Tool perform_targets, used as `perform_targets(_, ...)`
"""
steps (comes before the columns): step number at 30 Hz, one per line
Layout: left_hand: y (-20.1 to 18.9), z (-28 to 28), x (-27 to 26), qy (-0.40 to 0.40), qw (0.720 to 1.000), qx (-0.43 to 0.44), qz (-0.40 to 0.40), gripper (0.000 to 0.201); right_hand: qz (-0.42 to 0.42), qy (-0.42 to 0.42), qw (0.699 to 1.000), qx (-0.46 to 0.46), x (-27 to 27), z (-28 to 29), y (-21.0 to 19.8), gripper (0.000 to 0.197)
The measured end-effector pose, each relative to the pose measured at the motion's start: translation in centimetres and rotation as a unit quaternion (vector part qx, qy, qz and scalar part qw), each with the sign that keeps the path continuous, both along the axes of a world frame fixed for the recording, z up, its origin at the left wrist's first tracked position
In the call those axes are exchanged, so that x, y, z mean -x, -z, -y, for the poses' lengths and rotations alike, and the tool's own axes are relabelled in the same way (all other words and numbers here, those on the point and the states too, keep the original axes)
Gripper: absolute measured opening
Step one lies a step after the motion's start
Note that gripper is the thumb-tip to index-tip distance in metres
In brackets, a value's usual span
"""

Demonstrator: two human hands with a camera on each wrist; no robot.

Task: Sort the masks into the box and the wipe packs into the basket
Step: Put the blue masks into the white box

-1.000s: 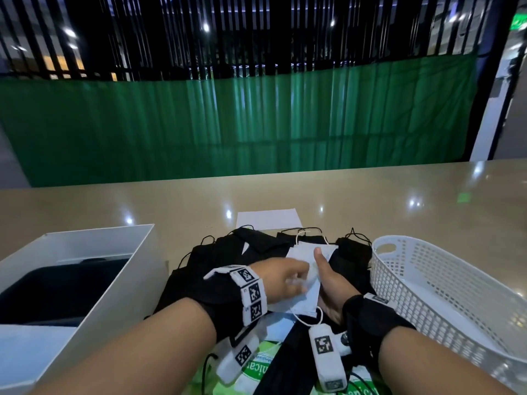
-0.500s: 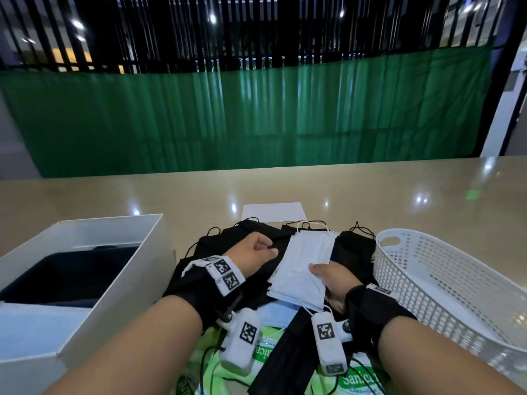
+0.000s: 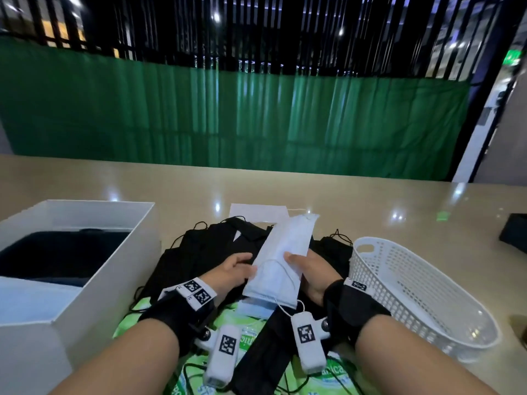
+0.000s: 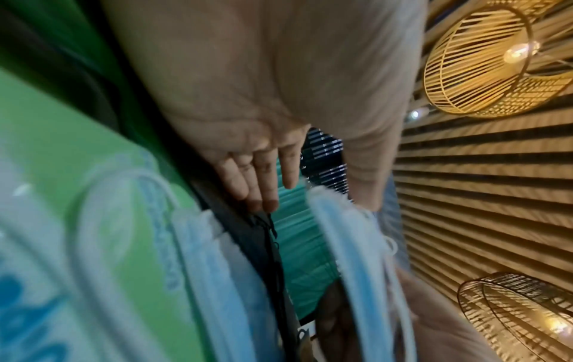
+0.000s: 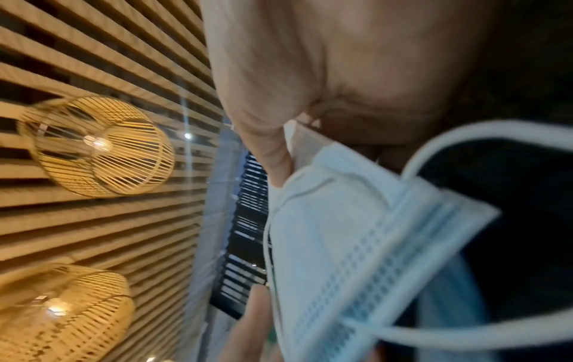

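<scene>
A stack of white masks [image 3: 281,258] is held tilted above a pile of black masks [image 3: 216,246]. My right hand [image 3: 299,262] pinches the stack's right edge, thumb on top and fingers underneath; the right wrist view shows the thumb [image 5: 272,156] pressed on the masks [image 5: 341,232]. My left hand [image 3: 242,266] lies at the stack's left edge. Its fingers [image 4: 263,193] are straight above a black mask, and the thumb lies along the white stack [image 4: 338,232]. Green wipe packs [image 3: 245,337] lie under my wrists. The white box [image 3: 94,205] stands left, the white basket [image 3: 370,252] right.
A white sheet of paper [image 3: 253,212] lies behind the mask pile. A dark object [image 3: 514,236] sits at the table's far right. The box holds something dark. Bare tabletop stretches beyond the pile toward a green curtain.
The white mask stack has come up off the pile and turned long-ways away from me. My left hand moved from the black masks to the stack's left edge.
</scene>
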State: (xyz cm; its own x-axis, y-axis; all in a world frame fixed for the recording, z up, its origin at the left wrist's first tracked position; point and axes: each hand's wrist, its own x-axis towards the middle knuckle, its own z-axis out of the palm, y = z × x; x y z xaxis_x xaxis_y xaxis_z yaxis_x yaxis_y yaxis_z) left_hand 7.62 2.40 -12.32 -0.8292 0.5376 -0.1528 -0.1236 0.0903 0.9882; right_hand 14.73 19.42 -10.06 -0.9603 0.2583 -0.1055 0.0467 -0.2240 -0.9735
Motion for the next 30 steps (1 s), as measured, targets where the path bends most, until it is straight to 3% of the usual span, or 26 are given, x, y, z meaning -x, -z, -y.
perform_targets(3, -1.4, 0.5, -0.4, 0.039, 0.994, -0.1, -0.005, 0.118, -0.071, -0.034, 0.996, -0.035, -0.6, 0.3, -2.4, 0.026)
perform_targets(6, -3.9, 0.6, -0.5, 0.067, 0.986, -0.131, -0.072, 0.12, -0.117, -0.033, 0.984, -0.133, -0.7, 0.4, -4.4, 0.023)
perform_targets(12, -7.4, 0.7, -0.8, 0.056, 0.977, -0.146, -0.143, 0.074, -0.121, -0.125, 0.964, -0.2, -1.4, 0.9, -4.8, 0.027)
perform_targets(17, -6.0, 0.9, -1.6, 0.072, 0.981, -0.097, -0.151, 0.079, -0.157, -0.212, 0.929, -0.261, -2.5, 3.1, -5.5, 0.065)
perform_targets(21, -5.9, 0.7, -2.3, 0.089, 0.98, -0.084, -0.158, 0.064, -0.16, -0.204, 0.912, -0.32, -1.9, 3.7, -5.4, 0.045)
perform_targets(28, -8.3, 0.0, -3.3, 0.051, 0.981, -0.084, -0.165, 0.048, -0.139, -0.208, 0.949, -0.19, -2.4, 3.0, -5.9, 0.044)
perform_targets(30, -8.8, 0.2, -3.4, 0.041, 0.983, -0.083, -0.161, 0.035, -0.138, -0.204, 0.947, -0.207, -2.2, 2.7, -6.3, 0.045)
